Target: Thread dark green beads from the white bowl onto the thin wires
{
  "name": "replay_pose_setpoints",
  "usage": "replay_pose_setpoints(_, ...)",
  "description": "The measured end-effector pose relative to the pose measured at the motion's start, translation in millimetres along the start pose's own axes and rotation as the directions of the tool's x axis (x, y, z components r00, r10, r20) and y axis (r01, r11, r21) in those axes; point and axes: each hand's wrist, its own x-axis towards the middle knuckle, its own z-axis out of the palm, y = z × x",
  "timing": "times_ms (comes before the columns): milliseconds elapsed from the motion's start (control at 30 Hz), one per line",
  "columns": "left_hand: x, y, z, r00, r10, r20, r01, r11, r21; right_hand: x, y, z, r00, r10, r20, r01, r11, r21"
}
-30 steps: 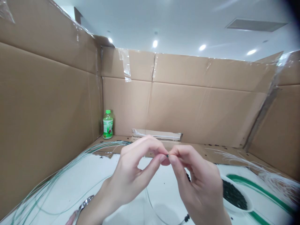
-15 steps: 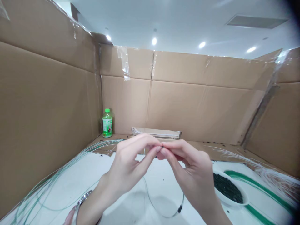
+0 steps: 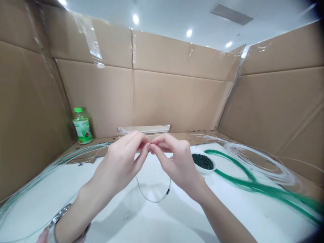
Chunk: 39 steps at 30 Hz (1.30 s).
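The left hand [image 3: 117, 165] and right hand [image 3: 174, 158] are pressing together at the fingertips, pinching one thin wire loop [image 3: 152, 199] that is hanging below them. Beyond, one white bowl [image 3: 202, 171] is holding dark beads [image 3: 202, 161], green wire [image 3: 243, 182] and white wire [image 3: 263, 168] are lying in two bundles, and one plastic bottle [image 3: 82, 126] is standing against the cardboard wall [image 3: 177, 101].

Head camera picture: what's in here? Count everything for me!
Bottle: 1, green cap, back left corner
Cardboard walls: several, brown, back and sides
Tabletop: 1, white, under everything
Bowl: 1, white, right of hands
Beads: many, dark green, in bowl
Green cords: one bundle, right side
White strands: one bundle, far right
Pale strands: one bundle, left side
Beaded wire: 1, grey, below hands
Metal wristband: 1, silver, left wrist
Left hand: 1, pinching, middle
Right hand: 1, pinching, middle
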Motion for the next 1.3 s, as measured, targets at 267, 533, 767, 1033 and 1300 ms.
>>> replay_pose_setpoints(267, -2.7, 9.5, 25.9, 0.982, -0.057, 0.182, 0.094, 0.975, -0.2, -44.7, 22.4, -33.4, 0.936, 0.344, 0.074, -0.344, 0.939, -0.003)
replay_pose_setpoints(533, -6.9, 38.2, 88.3, 0.833, 0.001, 0.554, 0.286, 0.856, -0.431, -74.7, 57.9, -70.3, 0.877, 0.462, 0.13, -0.475, 0.874, 0.104)
replay_pose_setpoints(767, 3.2, 49.4, 130.2, 0.811, 0.091, 0.578, 0.313, 0.768, -0.559, -91.7, 86.8, -93.2, 0.841, 0.533, 0.095, -0.541, 0.832, 0.12)
replay_pose_setpoints(1033, -16.7, 26.2, 212.2, 0.736, 0.171, 0.655, 0.235, 0.843, -0.484, -108.1, 106.5, -101.2, 0.806, 0.586, 0.082, -0.588, 0.78, 0.212)
replay_pose_setpoints(1300, -34.1, 31.7, 252.0, 0.679, 0.267, 0.684, 0.172, 0.848, -0.502, -115.0, 120.1, -99.1, 0.799, 0.592, 0.105, -0.588, 0.734, 0.34)
